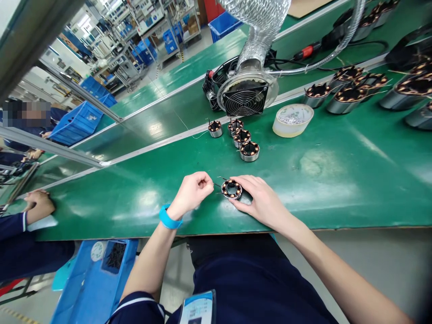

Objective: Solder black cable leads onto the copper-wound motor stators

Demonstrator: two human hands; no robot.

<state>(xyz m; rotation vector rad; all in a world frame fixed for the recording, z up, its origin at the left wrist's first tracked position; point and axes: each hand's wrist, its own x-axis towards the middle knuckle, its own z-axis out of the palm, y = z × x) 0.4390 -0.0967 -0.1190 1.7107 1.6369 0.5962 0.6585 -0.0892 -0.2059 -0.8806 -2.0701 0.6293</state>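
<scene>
A small round stator (pixel 231 189) with copper windings rests on the green bench (pixel 337 180) near its front edge. My right hand (pixel 259 198) lies over its right side with the fingers curled around it. My left hand (pixel 194 191), with a blue wristband, is closed in a pinch just left of the stator, holding a thin wire lead that runs to it. Several more small stators (pixel 241 137) stand in a cluster farther back on the bench.
A fume fan (pixel 246 94) with a silver hose stands behind the cluster, beside a white shallow dish (pixel 293 119). Larger wound stators (pixel 351 87) crowd the back right. A co-worker's hand (pixel 38 204) rests on the bench at far left. A blue bin (pixel 97 279) sits under the bench.
</scene>
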